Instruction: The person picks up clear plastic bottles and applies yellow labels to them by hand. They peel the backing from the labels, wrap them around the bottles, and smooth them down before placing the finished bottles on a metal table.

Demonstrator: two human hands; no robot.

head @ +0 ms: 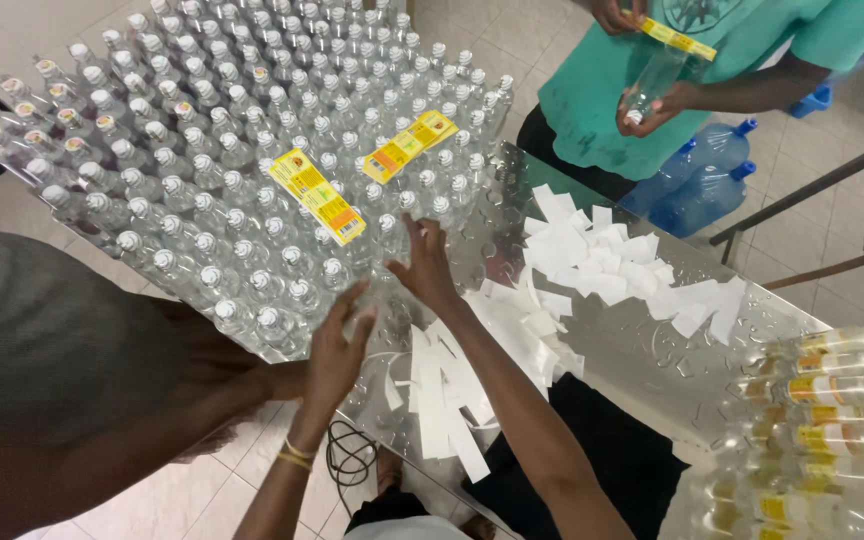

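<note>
Yellow labels (317, 195) x2, hands (382, 305) x2

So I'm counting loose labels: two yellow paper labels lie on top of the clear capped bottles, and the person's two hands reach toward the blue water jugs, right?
Not quite. In the head view both hands, left and right, reach toward the clear capped bottles, not jugs. Two yellow paper labels do lie there.

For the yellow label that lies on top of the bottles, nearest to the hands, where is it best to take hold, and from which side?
Probably at its lower end, nearest the right hand. The yellow label lies flat and slanted across the bottle caps, so that end has gaps beneath it. Come from above on the table side, pinching the short edge between thumb and finger.
</note>
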